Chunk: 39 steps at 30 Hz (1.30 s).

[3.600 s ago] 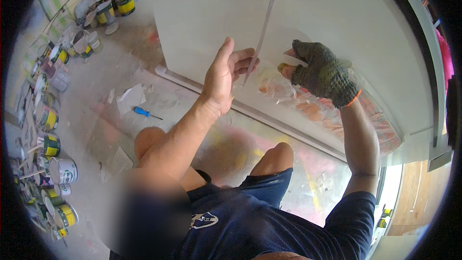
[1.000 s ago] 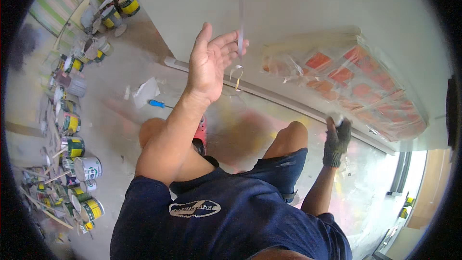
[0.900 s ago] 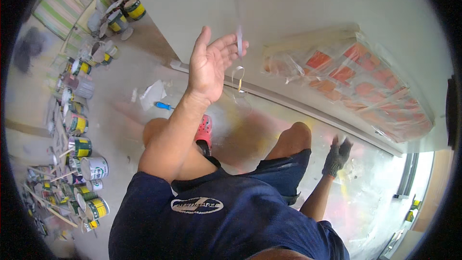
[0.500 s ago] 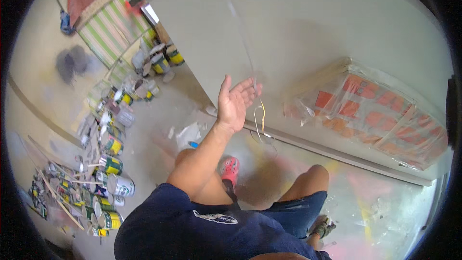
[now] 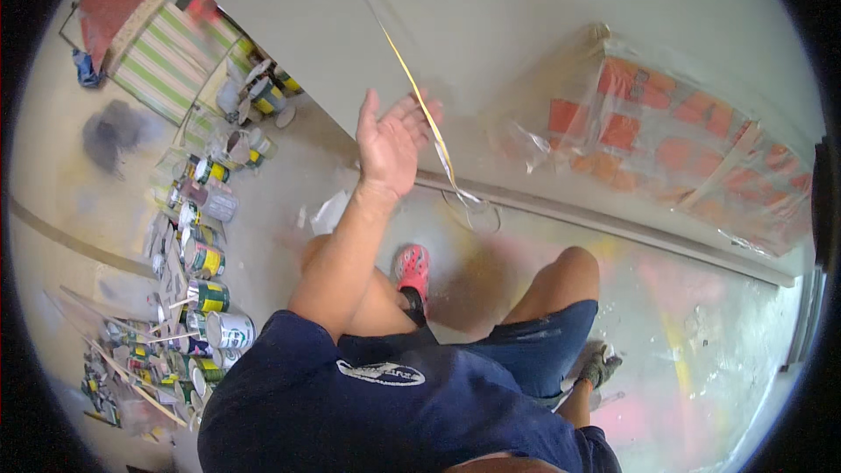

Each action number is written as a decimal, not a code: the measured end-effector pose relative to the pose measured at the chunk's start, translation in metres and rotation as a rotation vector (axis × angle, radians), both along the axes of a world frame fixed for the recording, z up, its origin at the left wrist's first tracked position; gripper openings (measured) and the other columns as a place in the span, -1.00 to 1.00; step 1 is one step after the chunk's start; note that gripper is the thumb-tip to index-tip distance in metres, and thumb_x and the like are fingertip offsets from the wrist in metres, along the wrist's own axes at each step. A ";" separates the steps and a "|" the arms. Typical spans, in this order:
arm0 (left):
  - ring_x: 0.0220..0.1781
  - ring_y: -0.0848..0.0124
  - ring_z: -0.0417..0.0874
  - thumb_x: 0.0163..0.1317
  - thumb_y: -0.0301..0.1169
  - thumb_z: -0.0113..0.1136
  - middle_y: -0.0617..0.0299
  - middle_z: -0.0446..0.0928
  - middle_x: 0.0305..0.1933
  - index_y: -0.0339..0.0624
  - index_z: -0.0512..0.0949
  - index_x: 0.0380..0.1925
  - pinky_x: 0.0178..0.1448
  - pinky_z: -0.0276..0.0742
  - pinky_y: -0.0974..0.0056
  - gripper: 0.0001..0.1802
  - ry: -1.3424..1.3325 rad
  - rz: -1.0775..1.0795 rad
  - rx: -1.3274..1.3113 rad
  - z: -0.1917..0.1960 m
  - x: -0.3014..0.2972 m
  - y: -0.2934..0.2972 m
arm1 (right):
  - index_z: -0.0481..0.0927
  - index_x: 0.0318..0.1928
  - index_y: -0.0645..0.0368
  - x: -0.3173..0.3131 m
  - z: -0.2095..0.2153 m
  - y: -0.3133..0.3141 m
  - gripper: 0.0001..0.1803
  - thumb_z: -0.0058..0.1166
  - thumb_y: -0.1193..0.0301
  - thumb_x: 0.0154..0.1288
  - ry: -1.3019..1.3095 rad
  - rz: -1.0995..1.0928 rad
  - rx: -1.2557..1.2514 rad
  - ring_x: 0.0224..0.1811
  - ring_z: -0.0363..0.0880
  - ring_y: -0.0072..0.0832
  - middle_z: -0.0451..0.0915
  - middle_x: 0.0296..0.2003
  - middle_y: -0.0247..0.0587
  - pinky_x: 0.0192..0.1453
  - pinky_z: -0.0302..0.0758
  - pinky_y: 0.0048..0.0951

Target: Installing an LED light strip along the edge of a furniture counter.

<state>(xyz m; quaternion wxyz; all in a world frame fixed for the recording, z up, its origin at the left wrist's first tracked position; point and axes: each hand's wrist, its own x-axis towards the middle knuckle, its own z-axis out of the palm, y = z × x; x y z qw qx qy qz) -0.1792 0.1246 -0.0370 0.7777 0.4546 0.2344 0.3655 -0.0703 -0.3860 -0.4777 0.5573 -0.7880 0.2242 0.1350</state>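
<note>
My bare left hand (image 5: 392, 147) is raised before the grey panel (image 5: 526, 0), palm up, fingers stretched out and thumb apart. A thin yellow-and-white strand (image 5: 412, 77) hangs down the panel and passes across its fingertips. No grip on the strand shows. Its lower end reaches thin loops (image 5: 473, 208) by the panel's bottom edge. Low at my right side, my right hand (image 5: 600, 369) wears a dark, dirty work glove. Its fingers are curled around something small and pale that I cannot make out.
A bulky orange-and-white thing wrapped in clear plastic (image 5: 692, 140) juts from the panel. A ledge (image 5: 613, 223) runs along the panel's foot. Several paint cans (image 5: 210, 296) and wooden sticks (image 5: 131, 372) crowd the left. A striped green cloth (image 5: 171, 61) hangs beyond them. Paint stains mark the floor (image 5: 657, 359).
The view has shifted, so the panel and wrapped thing sit higher. More of the yellow strand shows, now stretched straighter across my left fingertips. My left hand stays outstretched; my right stays low.
</note>
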 end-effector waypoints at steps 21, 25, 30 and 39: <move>0.27 0.26 0.36 0.26 0.28 -0.16 -0.02 0.51 0.15 -0.19 0.41 0.16 0.42 -0.11 0.13 -0.21 0.055 0.022 0.044 -0.008 -0.008 -0.014 | 0.60 -0.20 0.25 -0.017 0.322 0.392 -0.75 0.21 0.31 0.24 -0.930 0.942 0.345 -0.38 0.59 -0.35 0.61 -0.40 -0.09 -0.22 0.50 -0.38; 0.10 0.42 0.39 0.29 -0.06 0.15 0.16 0.52 -0.03 -0.09 0.44 0.11 -0.46 0.36 0.27 -0.51 0.108 0.074 0.118 -0.016 -0.016 -0.012 | 0.60 -0.22 0.21 -0.031 0.315 0.445 -0.68 0.22 0.19 0.26 -0.901 1.141 0.360 -0.42 0.52 -0.43 0.57 -0.46 -0.17 -0.28 0.46 -0.38; 0.13 0.36 0.45 0.32 -0.17 0.14 0.16 0.52 -0.07 -0.15 0.45 0.08 -0.20 0.44 0.27 -0.57 0.093 0.089 0.094 -0.012 -0.023 -0.014 | 0.59 -0.15 0.25 -0.039 0.319 0.450 -0.65 0.11 0.18 0.34 -0.460 1.204 0.792 -0.33 0.59 -0.36 0.61 -0.39 -0.11 -0.17 0.50 -0.33; 0.21 0.31 0.46 0.29 -0.26 0.17 0.07 0.55 0.06 -0.27 0.35 0.21 0.34 0.25 0.13 -0.46 0.152 0.127 0.263 -0.013 -0.027 -0.008 | 0.52 -0.06 0.25 -0.063 0.322 0.421 -0.73 0.06 0.29 0.41 -0.555 0.916 0.819 -0.37 0.46 -0.61 0.54 -0.42 -0.30 -0.25 0.45 -0.48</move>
